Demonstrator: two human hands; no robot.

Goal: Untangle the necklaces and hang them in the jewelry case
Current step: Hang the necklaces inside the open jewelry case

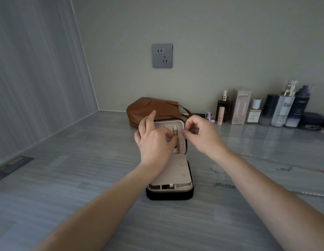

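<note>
The black zip jewelry case (pixel 175 195) lies open in the middle of the table. Its beige-lined lid (pixel 168 124) stands upright against a brown bag. Both hands are at the lid. My left hand (pixel 155 142) has its index finger raised, and its thumb and other fingers pinch the narrow hook tab (pixel 175 132) in the lid. Just right of the tab, my right hand (pixel 201 134) pinches its fingertips together on a fine necklace that is too thin to make out. More silver necklace chains (pixel 225 186) lie loose on the table to the right of the case.
A brown leather bag (pixel 150 109) sits behind the case. Several cosmetic bottles and boxes (pixel 277 111) line the back wall on the right. A wall socket (pixel 162 55) is above. A dark flat object (pixel 10 167) lies at the left edge.
</note>
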